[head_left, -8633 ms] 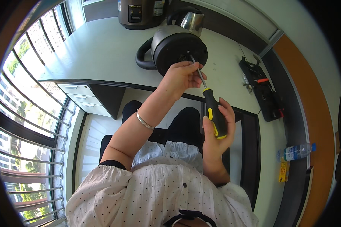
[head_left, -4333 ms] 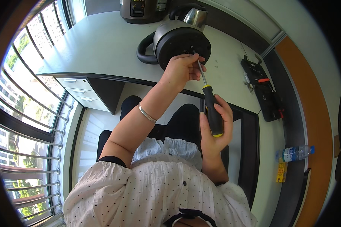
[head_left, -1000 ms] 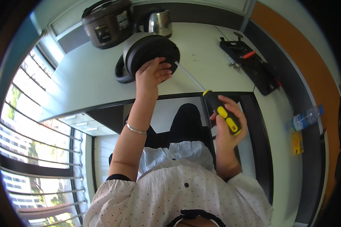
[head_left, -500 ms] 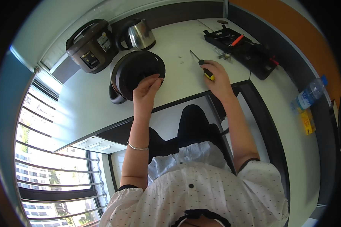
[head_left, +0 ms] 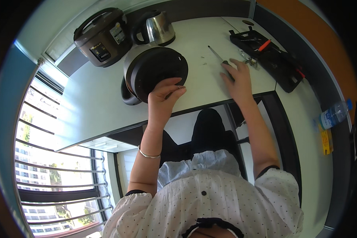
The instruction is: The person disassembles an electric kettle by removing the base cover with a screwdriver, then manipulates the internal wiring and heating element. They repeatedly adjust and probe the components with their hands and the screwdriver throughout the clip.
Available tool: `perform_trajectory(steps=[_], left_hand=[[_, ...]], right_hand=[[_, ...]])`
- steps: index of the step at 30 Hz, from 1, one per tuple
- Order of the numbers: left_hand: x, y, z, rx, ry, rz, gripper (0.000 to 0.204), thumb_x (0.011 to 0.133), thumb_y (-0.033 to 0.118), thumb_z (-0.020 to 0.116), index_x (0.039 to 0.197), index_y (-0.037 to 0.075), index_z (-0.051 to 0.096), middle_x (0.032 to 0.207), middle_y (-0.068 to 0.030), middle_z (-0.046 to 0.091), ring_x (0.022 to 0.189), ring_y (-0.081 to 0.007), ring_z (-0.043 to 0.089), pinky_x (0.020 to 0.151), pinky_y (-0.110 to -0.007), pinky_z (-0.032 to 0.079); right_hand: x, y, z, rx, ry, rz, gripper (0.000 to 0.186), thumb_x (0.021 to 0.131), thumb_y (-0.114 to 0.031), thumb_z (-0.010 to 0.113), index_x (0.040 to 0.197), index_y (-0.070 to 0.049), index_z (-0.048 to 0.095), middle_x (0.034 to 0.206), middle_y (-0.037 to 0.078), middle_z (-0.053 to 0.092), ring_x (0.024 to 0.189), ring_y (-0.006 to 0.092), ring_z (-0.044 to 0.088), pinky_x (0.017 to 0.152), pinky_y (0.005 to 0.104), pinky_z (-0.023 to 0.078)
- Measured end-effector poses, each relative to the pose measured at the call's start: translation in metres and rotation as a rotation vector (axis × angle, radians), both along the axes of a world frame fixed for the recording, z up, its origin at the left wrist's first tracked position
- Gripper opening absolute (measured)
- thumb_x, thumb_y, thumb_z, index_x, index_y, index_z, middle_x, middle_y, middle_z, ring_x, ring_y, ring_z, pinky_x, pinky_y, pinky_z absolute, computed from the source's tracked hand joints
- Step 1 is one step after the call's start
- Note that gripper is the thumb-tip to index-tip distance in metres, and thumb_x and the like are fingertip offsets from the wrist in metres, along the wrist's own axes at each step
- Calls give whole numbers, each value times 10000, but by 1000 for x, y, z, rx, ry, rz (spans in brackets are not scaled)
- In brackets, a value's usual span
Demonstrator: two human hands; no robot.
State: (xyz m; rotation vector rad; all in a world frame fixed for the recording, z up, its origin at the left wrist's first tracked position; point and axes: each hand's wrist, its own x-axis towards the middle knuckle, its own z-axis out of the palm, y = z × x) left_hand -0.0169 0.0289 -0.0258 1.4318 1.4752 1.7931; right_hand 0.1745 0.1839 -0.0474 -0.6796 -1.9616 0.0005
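Observation:
An electric kettle [head_left: 158,65] lies on its side on the table, its round black underside facing me. My left hand [head_left: 164,95] is in front of that underside, thumb and fingers pinched together at its lower right edge. Between the fingertips is something tiny and thin, too small to name. A screwdriver [head_left: 215,54] lies on the table to the right, its shaft pointing away to the left. Over its dark handle my right hand [head_left: 238,81] spreads its fingers, partly hiding the handle.
Behind the kettle stand a brown rice cooker [head_left: 103,39] and a second, steel kettle [head_left: 160,29]. An unfolded black tool case [head_left: 279,65] with red-handled tools lies at the right, small metal parts [head_left: 248,59] beside it. A water bottle [head_left: 335,115] and a yellow pack [head_left: 326,142] lie far right.
My right hand has loosened from the screwdriver, which now lies on the table with the fingers spread over it. My left hand still pinches, its fingertips now slightly off the kettle's underside. The view has shifted.

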Motion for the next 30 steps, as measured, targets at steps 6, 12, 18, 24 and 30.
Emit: perform_trajectory(steps=[6,12,18,24,30], left_hand=[[1,3,-5,87,440,137,132,709,24,700,835,-16,692,1067,-150,617,911,-264,613,811,-317,487],[2,4,-12,111,573,178,170,651,-7,700,821,-10,683,1109,-147,595,986,-301,580,830,-354,491],[6,4,-15,115,587,212,139,638,10,722,766,-4,670,1104,-140,597,1006,-312,567,850,-380,469],[6,8,-19,135,610,231,130,632,27,736,739,10,664,1092,-138,600,1032,-311,565,858,-382,462],[6,7,-17,100,669,244,122,649,5,729,755,-17,672,1106,-146,600,1067,-295,566,869,-360,482]], right_hand=[[-30,-83,37,-263,67,433,131,739,-140,705,815,-39,671,785,86,602,717,253,577,667,340,468],[-48,-86,36,-515,-32,429,128,756,-132,688,769,-17,634,743,101,597,640,266,598,613,353,485],[-45,-84,35,-476,-133,356,108,792,-112,640,782,-12,602,748,123,586,687,302,605,627,388,486],[-46,-80,30,-389,-244,278,120,815,-116,610,765,-12,579,760,137,583,704,327,600,636,403,482],[-43,-69,33,-645,-207,402,139,797,-137,637,767,-3,616,752,158,602,715,338,600,648,406,477]])
